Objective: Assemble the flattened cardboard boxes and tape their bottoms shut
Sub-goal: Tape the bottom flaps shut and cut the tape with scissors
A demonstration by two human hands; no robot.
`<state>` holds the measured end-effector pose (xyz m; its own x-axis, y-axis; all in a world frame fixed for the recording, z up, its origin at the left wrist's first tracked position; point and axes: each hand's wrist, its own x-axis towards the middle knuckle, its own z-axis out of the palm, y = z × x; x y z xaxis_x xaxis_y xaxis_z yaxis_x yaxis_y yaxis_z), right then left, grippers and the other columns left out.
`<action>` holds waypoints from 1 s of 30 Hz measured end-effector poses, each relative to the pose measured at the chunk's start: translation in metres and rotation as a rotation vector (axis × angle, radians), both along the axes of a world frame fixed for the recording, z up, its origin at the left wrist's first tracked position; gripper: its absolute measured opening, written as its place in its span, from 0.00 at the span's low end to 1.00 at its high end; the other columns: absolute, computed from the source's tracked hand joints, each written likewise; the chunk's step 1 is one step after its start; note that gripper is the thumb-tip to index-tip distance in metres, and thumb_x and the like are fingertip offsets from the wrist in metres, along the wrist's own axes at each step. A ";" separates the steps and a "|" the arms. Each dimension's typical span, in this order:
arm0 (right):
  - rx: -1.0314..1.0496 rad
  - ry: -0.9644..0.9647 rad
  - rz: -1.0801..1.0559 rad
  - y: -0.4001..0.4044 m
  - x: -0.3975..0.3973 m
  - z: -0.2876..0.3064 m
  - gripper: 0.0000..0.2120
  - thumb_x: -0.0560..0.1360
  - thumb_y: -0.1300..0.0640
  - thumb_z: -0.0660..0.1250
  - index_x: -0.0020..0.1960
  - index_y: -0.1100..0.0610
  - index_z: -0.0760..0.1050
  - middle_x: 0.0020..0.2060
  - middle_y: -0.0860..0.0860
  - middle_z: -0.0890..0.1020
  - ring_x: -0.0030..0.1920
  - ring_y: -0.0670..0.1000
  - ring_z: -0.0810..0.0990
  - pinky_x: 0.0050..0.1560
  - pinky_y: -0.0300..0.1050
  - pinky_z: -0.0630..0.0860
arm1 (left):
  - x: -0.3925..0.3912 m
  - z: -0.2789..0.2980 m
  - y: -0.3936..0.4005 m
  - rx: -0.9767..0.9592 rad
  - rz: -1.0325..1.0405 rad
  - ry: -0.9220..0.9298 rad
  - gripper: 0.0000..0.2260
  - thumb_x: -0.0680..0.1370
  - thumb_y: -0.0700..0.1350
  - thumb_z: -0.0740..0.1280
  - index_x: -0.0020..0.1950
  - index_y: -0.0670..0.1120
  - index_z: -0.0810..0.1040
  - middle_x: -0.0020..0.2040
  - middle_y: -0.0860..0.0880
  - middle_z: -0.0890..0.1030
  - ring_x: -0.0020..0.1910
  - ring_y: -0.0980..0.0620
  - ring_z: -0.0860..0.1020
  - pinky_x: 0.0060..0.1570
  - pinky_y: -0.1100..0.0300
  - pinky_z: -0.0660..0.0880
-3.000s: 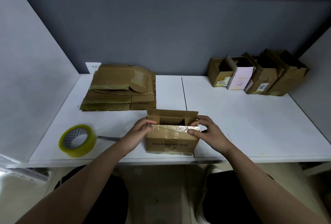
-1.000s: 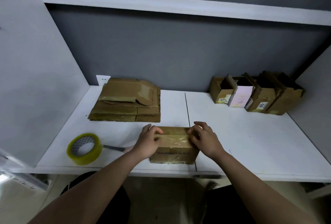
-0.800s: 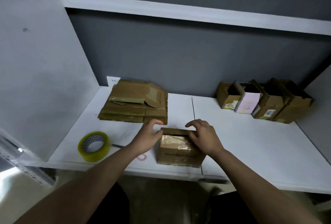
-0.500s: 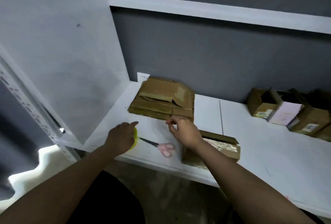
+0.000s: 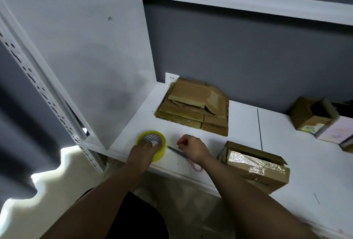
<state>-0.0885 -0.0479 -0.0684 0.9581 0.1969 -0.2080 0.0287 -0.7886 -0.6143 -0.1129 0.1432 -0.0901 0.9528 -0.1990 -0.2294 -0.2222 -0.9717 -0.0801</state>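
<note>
My left hand (image 5: 143,153) grips the yellow tape roll (image 5: 151,138) near the table's front left edge, with fingers reaching into its core. My right hand (image 5: 193,149) hovers just right of the roll, fingers curled, with nothing visible in them. Under it lie scissors (image 5: 176,151) with pink handles. The folded cardboard box (image 5: 257,168), wrapped in old shiny tape, stands to the right by the front edge, and neither hand touches it. A stack of flattened boxes (image 5: 194,108) lies at the back.
Assembled open boxes (image 5: 313,117) stand along the back wall at the right. A white side panel (image 5: 86,47) closes the left of the white table (image 5: 298,154). A shelf (image 5: 238,2) runs overhead.
Both hands left the box and moved left. My left hand has taken hold of the tape roll and my right hand came over the scissors. The view swung left.
</note>
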 end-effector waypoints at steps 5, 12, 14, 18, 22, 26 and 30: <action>0.261 -0.034 -0.091 -0.008 -0.001 0.008 0.12 0.78 0.58 0.64 0.60 0.53 0.76 0.54 0.49 0.80 0.54 0.50 0.78 0.54 0.41 0.73 | -0.009 0.026 0.009 -0.617 0.093 -0.119 0.23 0.78 0.46 0.65 0.71 0.62 0.66 0.67 0.49 0.73 0.64 0.47 0.73 0.54 0.57 0.72; 0.516 -0.309 -0.107 -0.041 -0.032 0.049 0.13 0.79 0.57 0.65 0.62 0.52 0.76 0.56 0.48 0.76 0.55 0.44 0.75 0.52 0.37 0.72 | -0.035 0.072 -0.038 -1.064 0.000 -0.131 0.31 0.76 0.44 0.69 0.55 0.82 0.64 0.54 0.55 0.77 0.54 0.55 0.77 0.54 0.50 0.78; 0.494 -0.423 -0.152 -0.064 -0.046 0.057 0.10 0.78 0.57 0.66 0.58 0.50 0.79 0.52 0.46 0.78 0.53 0.42 0.76 0.48 0.35 0.74 | -0.038 0.080 -0.056 -1.123 -0.051 -0.107 0.31 0.76 0.42 0.69 0.56 0.81 0.65 0.53 0.54 0.78 0.54 0.56 0.77 0.55 0.50 0.78; 0.480 -0.566 -0.288 -0.101 -0.068 0.074 0.05 0.75 0.60 0.69 0.48 0.51 0.81 0.46 0.47 0.80 0.48 0.43 0.78 0.41 0.33 0.71 | -0.042 0.094 -0.093 -1.250 -0.132 -0.099 0.30 0.76 0.39 0.69 0.57 0.77 0.71 0.54 0.56 0.78 0.54 0.58 0.77 0.55 0.54 0.78; 0.497 -0.599 -0.378 -0.129 -0.077 0.093 0.05 0.74 0.63 0.70 0.42 0.53 0.80 0.42 0.47 0.80 0.43 0.42 0.77 0.40 0.32 0.70 | -0.044 0.102 -0.125 -1.334 -0.152 -0.055 0.26 0.77 0.37 0.67 0.58 0.70 0.74 0.55 0.56 0.78 0.55 0.59 0.77 0.56 0.60 0.77; 0.395 -0.668 -0.464 -0.149 -0.082 0.094 0.03 0.75 0.60 0.68 0.43 0.55 0.78 0.41 0.47 0.79 0.42 0.42 0.76 0.43 0.37 0.72 | -0.048 0.112 -0.156 -1.344 -0.217 -0.003 0.19 0.77 0.46 0.67 0.63 0.64 0.70 0.61 0.55 0.74 0.59 0.61 0.73 0.53 0.69 0.72; 0.444 -0.637 -0.555 -0.161 -0.089 0.094 0.03 0.76 0.59 0.67 0.43 0.55 0.77 0.42 0.46 0.80 0.42 0.41 0.76 0.45 0.40 0.73 | -0.059 0.108 -0.180 -1.217 -0.290 -0.037 0.33 0.69 0.57 0.71 0.70 0.67 0.59 0.67 0.62 0.66 0.62 0.66 0.68 0.53 0.69 0.71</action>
